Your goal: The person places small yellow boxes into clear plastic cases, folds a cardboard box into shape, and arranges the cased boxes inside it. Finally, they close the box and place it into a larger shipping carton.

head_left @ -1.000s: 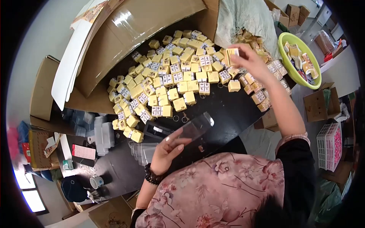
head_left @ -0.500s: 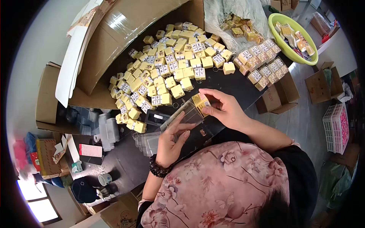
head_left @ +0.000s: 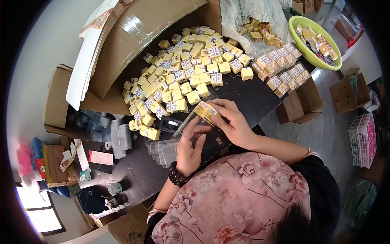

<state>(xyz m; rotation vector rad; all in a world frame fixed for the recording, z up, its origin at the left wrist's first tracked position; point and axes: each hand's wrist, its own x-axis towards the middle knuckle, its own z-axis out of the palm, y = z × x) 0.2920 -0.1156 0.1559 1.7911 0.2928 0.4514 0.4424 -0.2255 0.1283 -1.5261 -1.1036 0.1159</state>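
A clear plastic case (head_left: 187, 123) rests in my left hand (head_left: 188, 152), whose fingers curl round its near side. My right hand (head_left: 231, 124) grips a small yellow printed box (head_left: 207, 110) with a barcode, thumb on the near side and fingers behind. The yellow box overlaps the case's upper part in this view. Several more clear cases (head_left: 162, 153) lie on the black table beside my left wrist. Beyond my hands spreads a big pile of small yellow boxes (head_left: 178, 87), some showing white faces with dark pictures.
Packed blocks of boxes (head_left: 287, 79) stand at the table's right end, near a white sack (head_left: 243, 12) and a lime-green basin (head_left: 290, 28). A large open carton (head_left: 142, 36) backs the pile. A phone (head_left: 101, 157) and cup (head_left: 114, 188) are at left.
My right hand has moved left and turned the yellow box, bringing it over the clear case. My left hand stays close to where it was, still round the case.
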